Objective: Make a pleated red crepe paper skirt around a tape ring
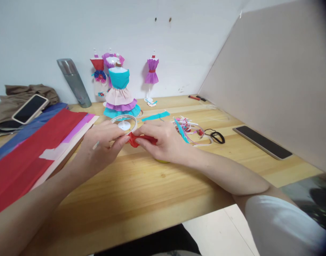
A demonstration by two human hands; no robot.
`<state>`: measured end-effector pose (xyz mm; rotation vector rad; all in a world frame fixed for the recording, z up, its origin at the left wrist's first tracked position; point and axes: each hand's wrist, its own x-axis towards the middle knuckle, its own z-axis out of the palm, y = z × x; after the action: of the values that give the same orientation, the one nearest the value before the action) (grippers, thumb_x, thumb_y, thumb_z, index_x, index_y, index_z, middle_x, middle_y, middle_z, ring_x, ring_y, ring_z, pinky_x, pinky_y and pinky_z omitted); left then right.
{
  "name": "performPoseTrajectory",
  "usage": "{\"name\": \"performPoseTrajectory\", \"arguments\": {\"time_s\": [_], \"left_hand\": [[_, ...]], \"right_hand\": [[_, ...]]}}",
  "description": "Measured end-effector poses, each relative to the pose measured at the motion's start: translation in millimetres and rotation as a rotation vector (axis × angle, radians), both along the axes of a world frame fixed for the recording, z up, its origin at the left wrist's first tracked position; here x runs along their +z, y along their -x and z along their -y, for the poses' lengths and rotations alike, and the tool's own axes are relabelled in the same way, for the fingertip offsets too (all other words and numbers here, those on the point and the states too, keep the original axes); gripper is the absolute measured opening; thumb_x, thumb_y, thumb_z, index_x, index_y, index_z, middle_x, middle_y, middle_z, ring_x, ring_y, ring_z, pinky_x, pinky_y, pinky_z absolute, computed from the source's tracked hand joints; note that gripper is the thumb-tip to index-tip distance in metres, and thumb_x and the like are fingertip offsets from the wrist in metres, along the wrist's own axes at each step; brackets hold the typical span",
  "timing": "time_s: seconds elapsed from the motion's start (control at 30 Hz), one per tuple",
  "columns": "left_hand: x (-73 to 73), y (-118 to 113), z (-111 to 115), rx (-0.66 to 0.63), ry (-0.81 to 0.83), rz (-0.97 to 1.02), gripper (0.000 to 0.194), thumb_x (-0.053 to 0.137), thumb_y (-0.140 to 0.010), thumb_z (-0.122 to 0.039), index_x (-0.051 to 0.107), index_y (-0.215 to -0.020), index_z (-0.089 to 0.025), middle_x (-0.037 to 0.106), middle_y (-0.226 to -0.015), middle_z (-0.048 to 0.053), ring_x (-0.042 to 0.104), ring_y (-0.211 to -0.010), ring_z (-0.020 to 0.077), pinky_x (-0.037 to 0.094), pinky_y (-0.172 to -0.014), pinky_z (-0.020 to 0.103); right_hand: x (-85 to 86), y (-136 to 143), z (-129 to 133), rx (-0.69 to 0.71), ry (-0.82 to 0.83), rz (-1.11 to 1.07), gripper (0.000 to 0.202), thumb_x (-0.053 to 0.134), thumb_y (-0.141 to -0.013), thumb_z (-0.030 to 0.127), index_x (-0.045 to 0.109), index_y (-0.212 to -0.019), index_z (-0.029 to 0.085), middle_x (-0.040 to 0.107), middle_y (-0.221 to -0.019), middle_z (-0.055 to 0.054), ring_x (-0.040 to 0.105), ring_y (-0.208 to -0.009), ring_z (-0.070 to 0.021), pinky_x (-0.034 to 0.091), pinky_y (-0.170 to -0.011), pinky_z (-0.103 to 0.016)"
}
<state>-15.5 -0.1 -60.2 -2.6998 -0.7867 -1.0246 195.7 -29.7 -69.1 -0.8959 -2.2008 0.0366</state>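
Close together above the table, both my hands pinch a small gathered piece of red crepe paper point(133, 140). My left hand point(99, 144) grips its left end between thumb and forefinger. From the other side, my right hand point(164, 140) is closed on the paper, which runs on under its fingers. A pale ring-shaped band point(135, 122) curves just behind my fingertips; whether a hand touches it I cannot tell. Behind it stands a small dress form in a tiered paper dress point(118, 96) of turquoise, pale pink and purple. A turquoise strip point(155, 116) lies beyond my right hand.
Red, purple and pale crepe sheets point(58, 129) lie at left, near a phone point(31, 108) and a leaning grey bottle point(74, 83). More dressed forms, one in purple point(152, 71), stand by the wall. Scraps point(188, 128), a black cord point(218, 137) and a dark slab point(262, 142) lie right.
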Motion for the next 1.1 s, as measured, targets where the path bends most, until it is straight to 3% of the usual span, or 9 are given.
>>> {"name": "performPoseTrajectory", "arguments": {"time_s": [0.13, 0.2, 0.37, 0.5, 0.8, 1.1], "left_hand": [[0.1, -0.4, 1.2, -0.029, 0.000, 0.034, 0.033, 0.054, -0.096, -0.022, 0.059, -0.064, -0.018, 0.060, -0.062, 0.000, 0.051, -0.059, 0.0135, 0.035, -0.056, 0.028], [0.1, -0.8, 1.1, -0.038, -0.015, 0.039, 0.033, 0.055, -0.096, -0.022, 0.059, -0.064, -0.018, 0.060, -0.061, 0.000, 0.051, -0.058, 0.0136, 0.035, -0.056, 0.028], [-0.4, -1.0, 0.9, -0.048, -0.054, 0.031, 0.030, 0.055, -0.097, -0.023, 0.063, -0.069, -0.017, 0.060, -0.063, 0.001, 0.052, -0.060, 0.0149, 0.036, -0.056, 0.028], [-1.5, -1.1, 1.8, -0.070, -0.076, 0.015, 0.031, 0.054, -0.097, -0.023, 0.063, -0.069, -0.015, 0.057, -0.061, 0.001, 0.049, -0.060, 0.0151, 0.036, -0.056, 0.029], [-1.9, 0.2, 3.1, -0.127, -0.063, 0.042, 0.022, 0.058, -0.097, -0.020, 0.067, -0.077, -0.014, 0.059, -0.067, 0.001, 0.049, -0.063, 0.0144, 0.036, -0.059, 0.030], [-1.7, -0.2, 3.5, -0.117, -0.054, 0.008, 0.029, 0.056, -0.097, -0.022, 0.067, -0.071, -0.014, 0.056, -0.063, 0.002, 0.047, -0.061, 0.0152, 0.035, -0.058, 0.030]], "right_hand": [[-0.5, 0.0, 0.3, 0.063, -0.102, -0.008, 0.020, 0.051, -0.096, 0.019, 0.069, -0.089, 0.014, 0.066, -0.077, -0.005, 0.055, -0.069, -0.0126, 0.039, -0.063, -0.025], [0.9, 1.0, 0.5, 0.076, -0.072, -0.053, 0.018, 0.054, -0.095, 0.018, 0.069, -0.085, 0.014, 0.065, -0.075, -0.004, 0.055, -0.068, -0.0124, 0.040, -0.064, -0.025], [2.9, 4.4, -0.5, 0.077, 0.267, -0.278, 0.010, 0.062, -0.086, 0.017, 0.068, -0.079, 0.015, 0.070, -0.078, -0.002, 0.062, -0.071, -0.0122, 0.045, -0.067, -0.024], [2.7, 5.2, -2.9, 0.120, 0.408, -0.371, 0.011, 0.062, -0.084, 0.021, 0.069, -0.078, 0.015, 0.071, -0.080, -0.004, 0.064, -0.073, -0.0131, 0.047, -0.068, -0.025], [5.6, 6.4, -4.7, -0.061, 0.469, -0.410, 0.018, 0.068, -0.078, 0.026, 0.060, -0.065, 0.016, 0.064, -0.066, -0.001, 0.052, -0.061, -0.0102, 0.036, -0.057, -0.023], [3.2, 6.8, -4.8, -0.080, 0.456, -0.390, 0.018, 0.064, -0.077, 0.027, 0.055, -0.065, 0.017, 0.059, -0.063, 0.000, 0.047, -0.060, -0.0101, 0.032, -0.057, -0.024]]}}
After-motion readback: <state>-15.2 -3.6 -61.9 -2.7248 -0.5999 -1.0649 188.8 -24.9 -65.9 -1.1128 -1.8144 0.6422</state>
